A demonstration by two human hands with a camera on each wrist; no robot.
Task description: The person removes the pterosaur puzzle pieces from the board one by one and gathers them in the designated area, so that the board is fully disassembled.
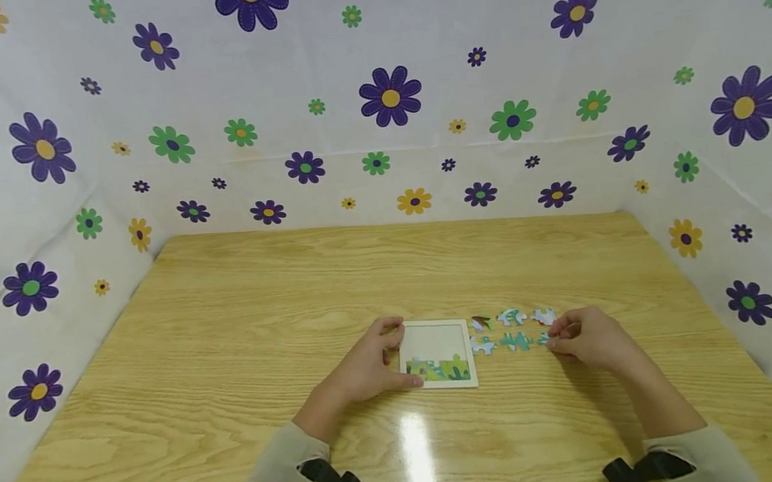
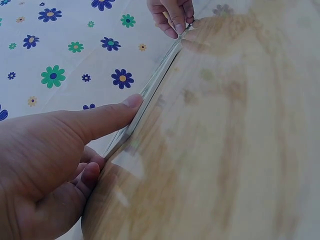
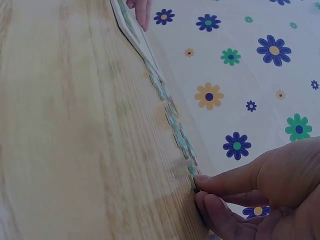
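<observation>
A square wooden puzzle tray (image 1: 435,341) lies flat on the table, with green and yellow pieces fitted along its near side. My left hand (image 1: 368,363) holds it by the left side, thumb over the near left corner and fingers at the far left one. To the right, my right hand (image 1: 589,338) pinches a small blue-green jigsaw piece (image 1: 544,339) between thumb and fingertips, right at the tabletop. Its fingers partly cover this piece. In the right wrist view the thumb and index meet at the edge of the piece (image 3: 193,181).
Several loose jigsaw pieces lie in two rows between tray and right hand, among them a teal piece (image 1: 516,341), a white-green piece (image 1: 511,316) and a brown-green piece (image 1: 480,324). The wooden table (image 1: 261,305) meets a flowered cloth (image 1: 326,185) behind and at both sides.
</observation>
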